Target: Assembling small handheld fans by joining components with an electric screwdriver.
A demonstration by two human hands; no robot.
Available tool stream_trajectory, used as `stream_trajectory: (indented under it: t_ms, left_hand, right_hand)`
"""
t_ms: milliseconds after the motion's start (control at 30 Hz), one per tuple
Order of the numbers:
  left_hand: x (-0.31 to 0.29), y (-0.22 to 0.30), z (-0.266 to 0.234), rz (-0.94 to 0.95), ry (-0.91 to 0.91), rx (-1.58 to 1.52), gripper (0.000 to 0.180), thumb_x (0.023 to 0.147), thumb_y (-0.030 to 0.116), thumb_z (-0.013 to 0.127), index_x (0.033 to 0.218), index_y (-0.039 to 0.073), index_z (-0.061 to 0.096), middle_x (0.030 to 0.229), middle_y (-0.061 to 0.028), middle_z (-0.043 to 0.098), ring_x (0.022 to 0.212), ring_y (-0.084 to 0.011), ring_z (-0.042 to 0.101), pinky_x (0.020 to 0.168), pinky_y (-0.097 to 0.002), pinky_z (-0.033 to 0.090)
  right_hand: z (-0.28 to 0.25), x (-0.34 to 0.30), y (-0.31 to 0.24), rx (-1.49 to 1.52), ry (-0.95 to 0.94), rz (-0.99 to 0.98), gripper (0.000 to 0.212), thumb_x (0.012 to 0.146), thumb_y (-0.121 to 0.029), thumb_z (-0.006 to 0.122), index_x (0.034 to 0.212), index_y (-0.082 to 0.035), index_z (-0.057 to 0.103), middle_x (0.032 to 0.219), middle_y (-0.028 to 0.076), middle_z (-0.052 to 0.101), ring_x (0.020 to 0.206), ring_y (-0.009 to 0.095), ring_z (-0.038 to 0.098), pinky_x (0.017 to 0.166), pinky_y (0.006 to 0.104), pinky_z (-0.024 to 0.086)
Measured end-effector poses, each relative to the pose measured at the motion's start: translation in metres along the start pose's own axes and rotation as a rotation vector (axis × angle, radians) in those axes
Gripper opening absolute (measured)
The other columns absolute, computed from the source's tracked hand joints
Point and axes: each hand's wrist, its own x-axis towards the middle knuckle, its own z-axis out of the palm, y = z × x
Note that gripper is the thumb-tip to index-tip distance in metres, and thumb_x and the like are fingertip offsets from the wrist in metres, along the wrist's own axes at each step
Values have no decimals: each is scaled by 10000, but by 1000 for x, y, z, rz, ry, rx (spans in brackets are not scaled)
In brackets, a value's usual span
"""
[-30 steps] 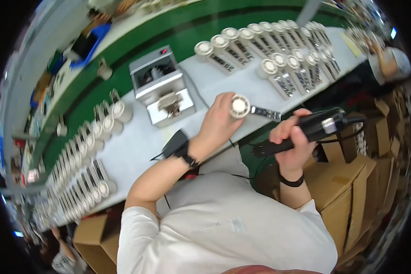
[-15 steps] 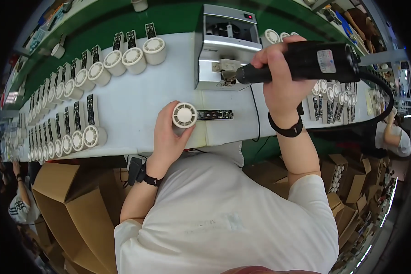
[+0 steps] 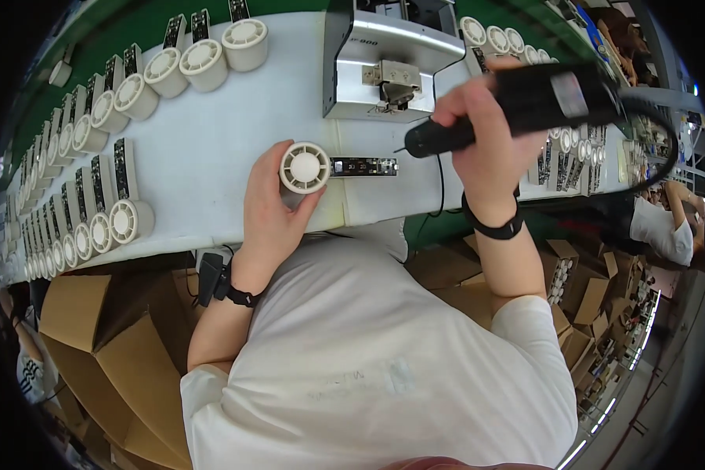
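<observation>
A white round-headed unit, its circuit board pointing right, is left of the frame's centre; the left hand grips its head in curved fingers; the right hand's fingers wrap a black screwdriver; a silver machine stands upper centre.

An open cardboard box stands near a co-worker.

The head view looks steeply down from the wearer's own head, with the white shirt near at the bottom and the desk just beyond. Its wide fisheye bends edges toward a dark rim, where distant details are hard to make out.
</observation>
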Motion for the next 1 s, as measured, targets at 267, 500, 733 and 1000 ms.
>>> stream_trajectory:
  t_ms: [267,500,733,1000]
  left_hand:
    - [0,-1,1,16,-1,-15,635,757,33,789,1305,-4,471,1225,-192,564,1102,-364,575,910,-405,493]
    - [-3,-2,2,3,2,-14,642,755,34,791,1310,-4,470,1217,-191,570,1097,-365,578,907,-405,493]
    - [-2,-2,2,-7,-7,-15,680,740,44,801,1326,2,459,1227,-194,569,1121,-367,566,939,-429,480]
    - [23,48,1,349,-139,216,504,723,86,801,1177,4,597,1232,-138,595,1207,-305,542,1050,-482,403]
  right_hand:
    - [-11,-18,11,44,70,13,313,891,19,554,1172,31,418,707,111,577,583,210,553,613,391,510]
    - [-11,-22,18,36,79,28,307,888,11,552,1168,22,426,710,107,561,605,210,545,613,404,508]
    - [-14,-22,7,72,108,8,322,886,-30,567,1179,-5,435,710,92,537,599,215,522,608,423,485]
    - [-10,-30,-23,201,5,-51,321,917,-164,543,1218,-93,458,759,40,474,628,181,454,625,378,428]
